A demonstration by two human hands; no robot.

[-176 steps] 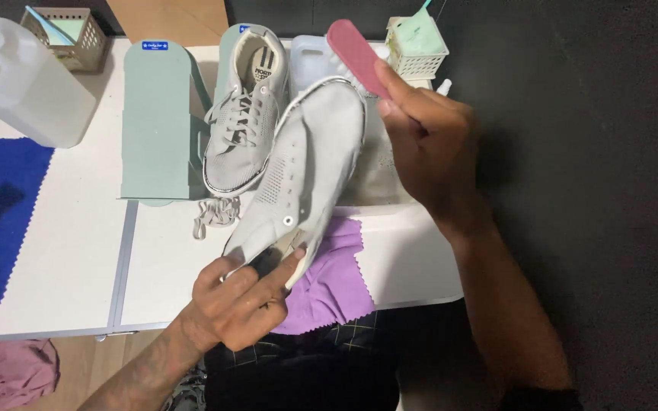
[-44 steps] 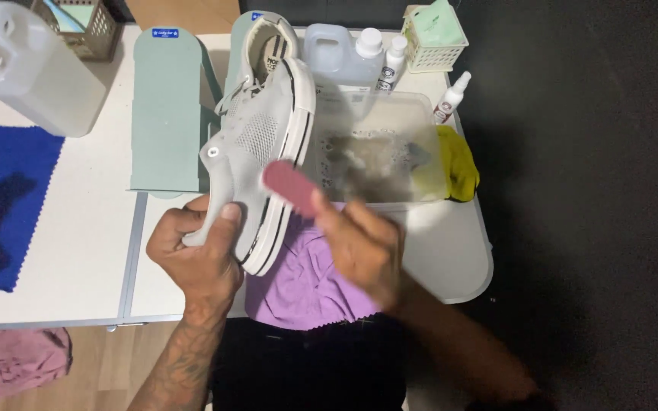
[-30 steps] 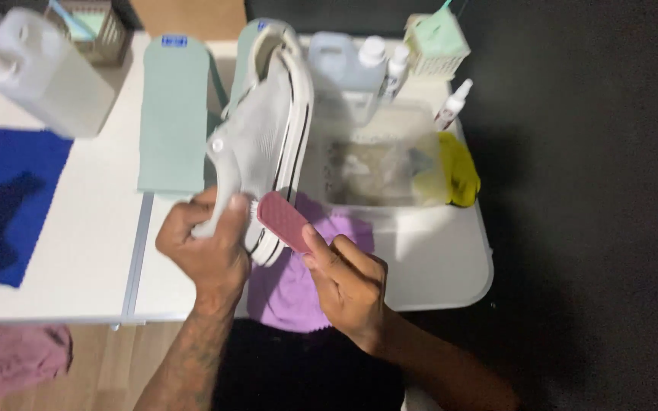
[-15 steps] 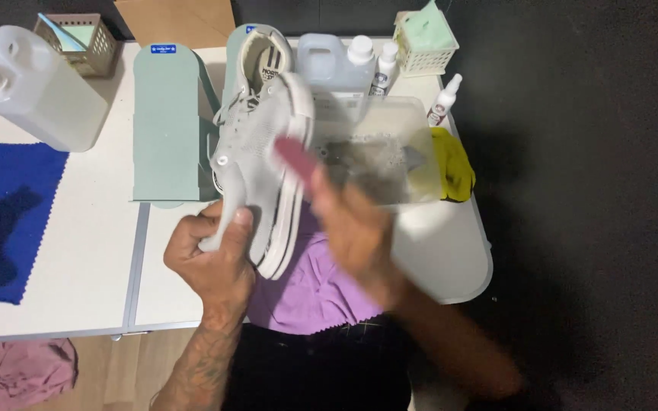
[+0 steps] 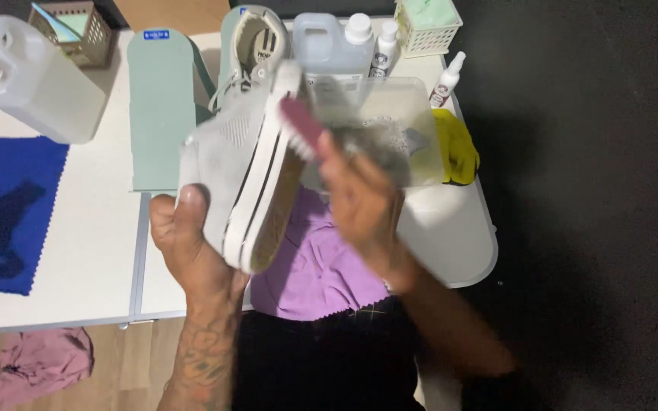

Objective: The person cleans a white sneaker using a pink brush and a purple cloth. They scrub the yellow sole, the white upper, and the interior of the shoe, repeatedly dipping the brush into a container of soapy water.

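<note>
My left hand (image 5: 192, 247) grips a grey canvas sneaker (image 5: 230, 156) by its heel end, holding it on its side above the table with the white sole rim and tan sole facing right. My right hand (image 5: 356, 202), motion-blurred, holds a pink brush (image 5: 300, 125) against the sneaker's sole edge near the toe. The second grey sneaker (image 5: 257, 42) rests upright on a pale green mat behind. A purple cloth (image 5: 314, 262) lies under both hands at the table's front edge.
A clear tub of soapy water (image 5: 390, 129) sits right of the shoe, a yellow cloth (image 5: 457, 144) beside it. Bottles (image 5: 329, 46), a large white jug (image 5: 32, 76), two small baskets and a blue cloth (image 5: 5, 213) lie around. A pink rag (image 5: 36, 365) is on the floor.
The sneaker has been turned from sole-down to its side. My right hand with the pink brush came from the tub side to the sole edge and moves along it.
</note>
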